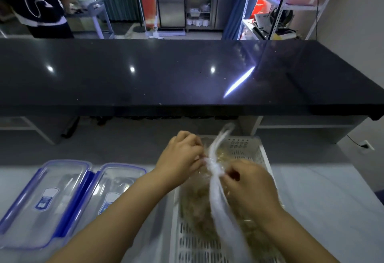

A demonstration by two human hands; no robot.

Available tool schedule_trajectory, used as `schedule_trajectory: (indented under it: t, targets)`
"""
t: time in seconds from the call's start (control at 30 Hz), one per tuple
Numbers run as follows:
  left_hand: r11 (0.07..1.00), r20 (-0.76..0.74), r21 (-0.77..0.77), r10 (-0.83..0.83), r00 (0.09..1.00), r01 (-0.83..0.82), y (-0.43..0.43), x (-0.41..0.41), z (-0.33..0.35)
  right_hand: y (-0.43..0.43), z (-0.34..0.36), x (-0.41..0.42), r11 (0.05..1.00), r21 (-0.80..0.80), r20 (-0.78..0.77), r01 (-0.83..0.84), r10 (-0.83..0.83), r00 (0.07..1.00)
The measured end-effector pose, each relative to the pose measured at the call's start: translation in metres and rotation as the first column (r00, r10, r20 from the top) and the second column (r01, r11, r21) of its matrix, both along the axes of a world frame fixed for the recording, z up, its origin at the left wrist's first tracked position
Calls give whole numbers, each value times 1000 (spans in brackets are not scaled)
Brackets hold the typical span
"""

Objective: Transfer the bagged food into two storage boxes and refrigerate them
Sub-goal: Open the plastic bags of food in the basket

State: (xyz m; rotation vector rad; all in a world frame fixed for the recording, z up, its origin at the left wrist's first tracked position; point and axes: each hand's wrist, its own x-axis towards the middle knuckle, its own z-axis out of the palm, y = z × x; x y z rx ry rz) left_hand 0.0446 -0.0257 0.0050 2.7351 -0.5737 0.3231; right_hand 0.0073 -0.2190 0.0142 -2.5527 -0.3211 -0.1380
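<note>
Pinch grips of left hand (180,154) and right hand (249,185), wrists angled inward, on white knot (214,168) of bag (197,206).

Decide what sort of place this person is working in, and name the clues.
Probably a food-prep area in a shop or canteen kitchen. A long black counter faces the person, a tall glass-door cabinet holds stocked shelves behind it, and metal storage shelving stands at the right.

One wide-angle camera sits on my head, facing forward and down. My left hand (180,154) and right hand (249,183) lie close below it, over the tabletop (315,190).
</note>
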Motion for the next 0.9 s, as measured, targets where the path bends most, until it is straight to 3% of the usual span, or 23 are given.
schedule_trajectory:
  t: [0.17, 0.37, 0.47, 0.57, 0.63, 0.7, 0.8, 0.9]
  targets:
    - [998, 172, -44, 56, 983, -49, 8, -6, 22, -1, 17, -20, 996, 77, 43, 46, -50, 998]
    - [944, 113, -103, 323, 940, -312, 41, 6, 29, -19, 19, -39, 985, 67, -3, 159, -159, 987]
    - [966, 4, -184, 183, 983, -179, 42, 5, 27, -27, 24, -42, 981, 41, -123, 188, -182, 976]
    - [940, -142, -339, -12, 990, -37, 26, 2, 35, -15, 36, -37, 954, 231, -79, 192, -178, 981]
    - [971, -147, -222, -123, 981, 88, 14, 4, 41, 5, 44, -32, 946, 291, -25, 147, -146, 989]
    - [983, -142, -57, -183, 973, 177, 10, 6, 42, 26, 43, -30, 982, 169, -17, 82, -80, 997]
    - [980, -136, 0, -198, 971, 200, 19, 6, 39, 46, 29, -29, 992, -124, 70, 28, -19, 997]
    - [970, -84, 32, -236, 968, 239, 28, 3, 39, 48, 22, -30, 996, -86, 146, 33, -21, 989]
